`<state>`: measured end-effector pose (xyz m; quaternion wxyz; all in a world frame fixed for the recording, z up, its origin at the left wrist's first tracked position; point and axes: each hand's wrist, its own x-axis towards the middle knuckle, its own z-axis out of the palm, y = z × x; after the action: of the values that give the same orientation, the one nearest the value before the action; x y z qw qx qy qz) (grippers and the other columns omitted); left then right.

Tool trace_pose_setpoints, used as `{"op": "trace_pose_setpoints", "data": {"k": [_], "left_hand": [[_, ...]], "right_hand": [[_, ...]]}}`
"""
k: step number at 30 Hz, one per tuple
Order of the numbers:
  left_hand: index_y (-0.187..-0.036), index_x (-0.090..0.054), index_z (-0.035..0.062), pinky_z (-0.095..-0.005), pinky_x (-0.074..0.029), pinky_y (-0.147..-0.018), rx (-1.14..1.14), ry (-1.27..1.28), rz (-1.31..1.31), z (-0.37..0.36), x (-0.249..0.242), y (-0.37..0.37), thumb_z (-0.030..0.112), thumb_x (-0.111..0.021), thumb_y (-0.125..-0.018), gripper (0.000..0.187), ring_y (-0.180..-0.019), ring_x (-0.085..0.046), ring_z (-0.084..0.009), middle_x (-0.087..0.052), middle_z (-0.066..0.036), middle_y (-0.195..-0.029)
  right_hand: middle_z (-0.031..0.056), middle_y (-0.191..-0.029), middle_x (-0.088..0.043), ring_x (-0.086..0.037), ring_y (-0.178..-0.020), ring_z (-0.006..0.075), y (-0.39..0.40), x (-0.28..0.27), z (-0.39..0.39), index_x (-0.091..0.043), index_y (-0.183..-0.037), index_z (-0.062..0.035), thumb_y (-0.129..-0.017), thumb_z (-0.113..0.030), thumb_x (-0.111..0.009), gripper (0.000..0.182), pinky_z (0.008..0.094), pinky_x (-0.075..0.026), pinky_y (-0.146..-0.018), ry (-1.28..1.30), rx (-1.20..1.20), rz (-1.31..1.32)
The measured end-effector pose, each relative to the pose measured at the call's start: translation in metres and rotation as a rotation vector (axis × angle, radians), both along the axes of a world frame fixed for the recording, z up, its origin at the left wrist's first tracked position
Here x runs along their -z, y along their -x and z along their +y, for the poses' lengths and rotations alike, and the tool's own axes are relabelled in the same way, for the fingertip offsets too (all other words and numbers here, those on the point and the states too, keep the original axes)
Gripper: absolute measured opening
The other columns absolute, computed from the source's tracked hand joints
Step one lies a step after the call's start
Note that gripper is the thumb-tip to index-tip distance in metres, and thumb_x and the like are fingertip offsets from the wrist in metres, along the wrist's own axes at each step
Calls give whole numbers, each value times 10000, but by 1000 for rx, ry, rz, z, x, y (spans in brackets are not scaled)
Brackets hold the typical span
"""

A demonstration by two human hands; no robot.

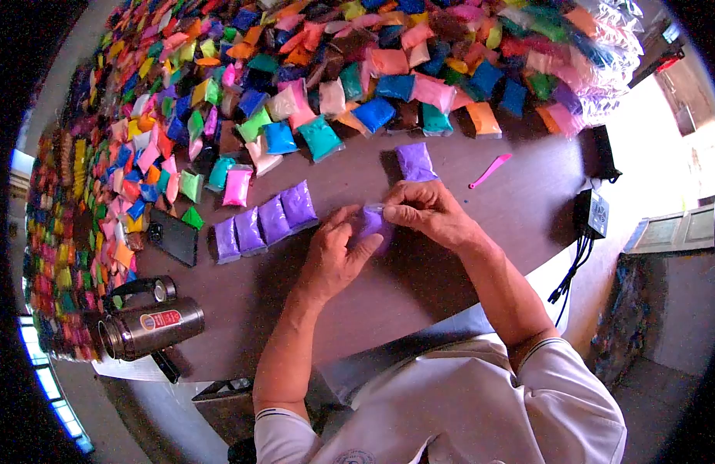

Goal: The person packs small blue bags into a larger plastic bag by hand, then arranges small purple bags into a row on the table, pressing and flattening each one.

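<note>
Between my hands is a small clear bag with purple contents (370, 222). My right hand (432, 214) pinches its top edge between thumb and fingers. My left hand (334, 255) is curled around the bag's left side, with the thumb along its lower edge. To the left of my hands lies a row of several filled purple packets (274, 219), side by side. Just beyond my right hand rests another purple packet (416, 161). A pink plastic scoop (490, 171) lies further right on the brown table (404, 309).
A large heap of colourful packets (311, 46) covers the table's far and left sides. At left are a dark flat phone-like object (173, 238) and a steel vacuum flask (152, 329). A metal-cased device with black cables (593, 213) sits by the right edge.
</note>
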<state>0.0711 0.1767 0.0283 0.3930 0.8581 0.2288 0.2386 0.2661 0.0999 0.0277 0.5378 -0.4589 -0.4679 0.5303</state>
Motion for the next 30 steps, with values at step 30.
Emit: {"op": "trace_pose_setpoints", "data": {"k": [30], "left_hand": [[-857,-602,-51,-382,-465,-788,-65,171,-121,2,11,-2,285,-526,-968,362,-835,-598,-316,-598,-199,-907]], "right_hand": [[9,-848,-580,-533,-797,109,-9,-9,-3,-601,-1034,2,-870,-186,-657,256,268,-444,-702,78,-249,-410]]}}
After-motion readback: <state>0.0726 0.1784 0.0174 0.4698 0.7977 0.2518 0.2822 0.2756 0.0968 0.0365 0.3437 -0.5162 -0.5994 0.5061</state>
